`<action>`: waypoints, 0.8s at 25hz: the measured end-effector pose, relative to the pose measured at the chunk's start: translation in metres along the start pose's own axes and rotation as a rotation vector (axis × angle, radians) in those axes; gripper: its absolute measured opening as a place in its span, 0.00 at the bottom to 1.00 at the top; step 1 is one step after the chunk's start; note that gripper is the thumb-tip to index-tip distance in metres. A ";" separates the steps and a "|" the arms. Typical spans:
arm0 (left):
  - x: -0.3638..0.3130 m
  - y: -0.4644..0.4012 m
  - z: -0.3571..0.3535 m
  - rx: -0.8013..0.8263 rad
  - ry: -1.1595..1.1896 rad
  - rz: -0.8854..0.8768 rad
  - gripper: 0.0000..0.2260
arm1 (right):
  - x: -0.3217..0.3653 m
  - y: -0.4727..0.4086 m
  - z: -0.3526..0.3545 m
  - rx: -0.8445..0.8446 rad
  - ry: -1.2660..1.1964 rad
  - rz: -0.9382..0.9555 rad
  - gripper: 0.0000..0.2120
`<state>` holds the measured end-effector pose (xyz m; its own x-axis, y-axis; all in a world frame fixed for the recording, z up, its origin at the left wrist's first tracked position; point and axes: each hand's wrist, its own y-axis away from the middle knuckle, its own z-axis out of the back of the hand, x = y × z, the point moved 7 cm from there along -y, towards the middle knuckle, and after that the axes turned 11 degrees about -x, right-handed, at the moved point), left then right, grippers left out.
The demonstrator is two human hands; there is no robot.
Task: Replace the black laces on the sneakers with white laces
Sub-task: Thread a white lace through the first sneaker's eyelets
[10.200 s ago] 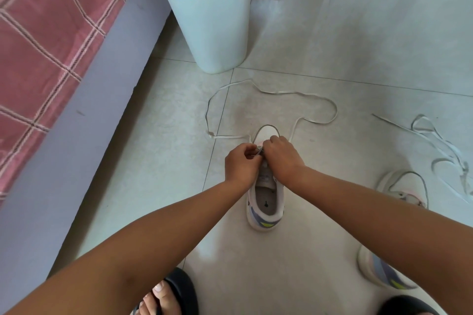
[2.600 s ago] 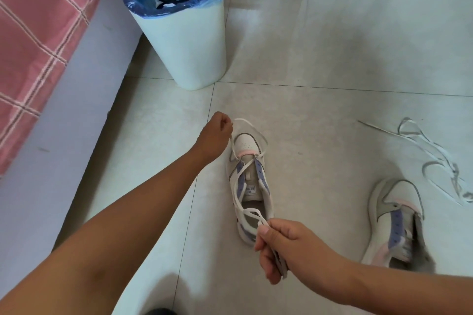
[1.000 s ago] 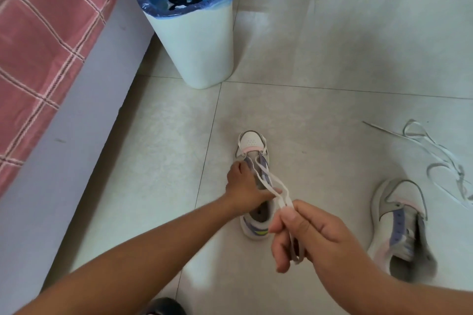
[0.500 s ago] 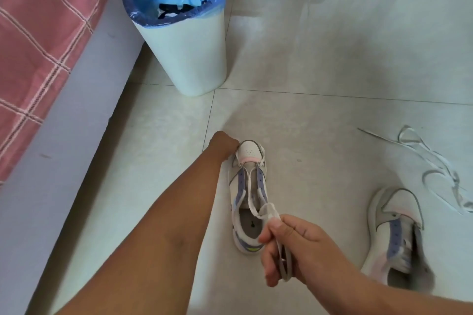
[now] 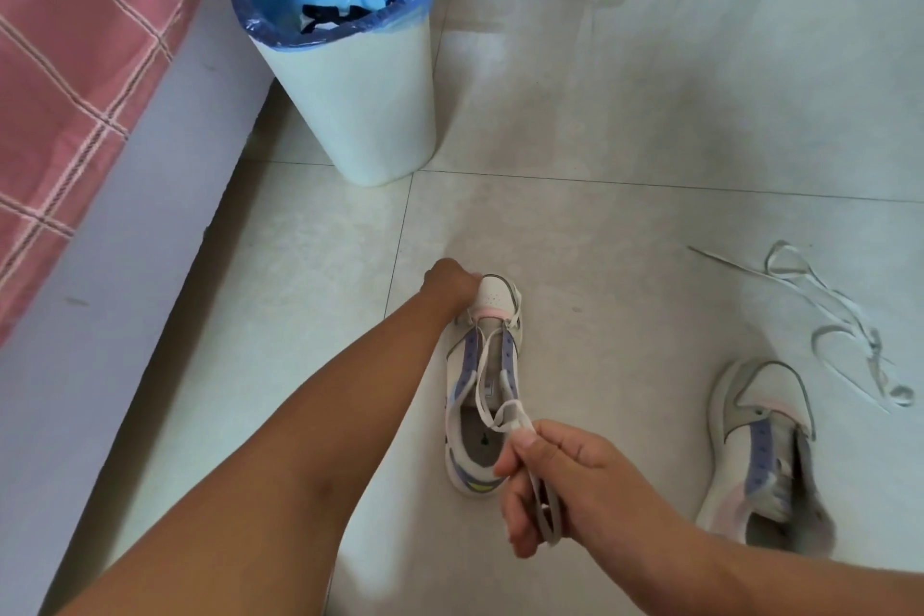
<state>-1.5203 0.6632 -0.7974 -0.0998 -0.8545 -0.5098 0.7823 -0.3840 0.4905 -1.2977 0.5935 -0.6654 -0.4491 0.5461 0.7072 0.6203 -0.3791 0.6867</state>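
Little has shifted: left hand (image 5: 450,283) still holds sneaker (image 5: 482,380) toe, right hand (image 5: 560,480) pinching white lace (image 5: 492,375) ends

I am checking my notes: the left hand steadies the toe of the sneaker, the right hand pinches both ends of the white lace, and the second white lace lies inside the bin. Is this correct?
Not quite. The second white lace lies loose on the floor tiles, right of both sneakers; the head view shows it. The bin holds something black. The rest stands: the left hand steadies the sneaker toe, the right hand pinches the white lace ends.
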 end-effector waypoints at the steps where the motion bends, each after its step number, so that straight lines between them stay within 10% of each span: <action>1: -0.001 0.000 -0.003 0.005 -0.010 0.011 0.20 | 0.000 0.000 0.001 -0.004 0.005 0.000 0.15; 20: -0.006 -0.001 -0.020 0.170 -0.214 -0.086 0.09 | 0.002 -0.016 0.015 -0.091 0.012 -0.009 0.16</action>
<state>-1.5085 0.6756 -0.8092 -0.3030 -0.8638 -0.4025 0.6527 -0.4959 0.5728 -1.2987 0.6122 -0.6777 -0.4626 0.5407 0.7026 0.5552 -0.4411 0.7051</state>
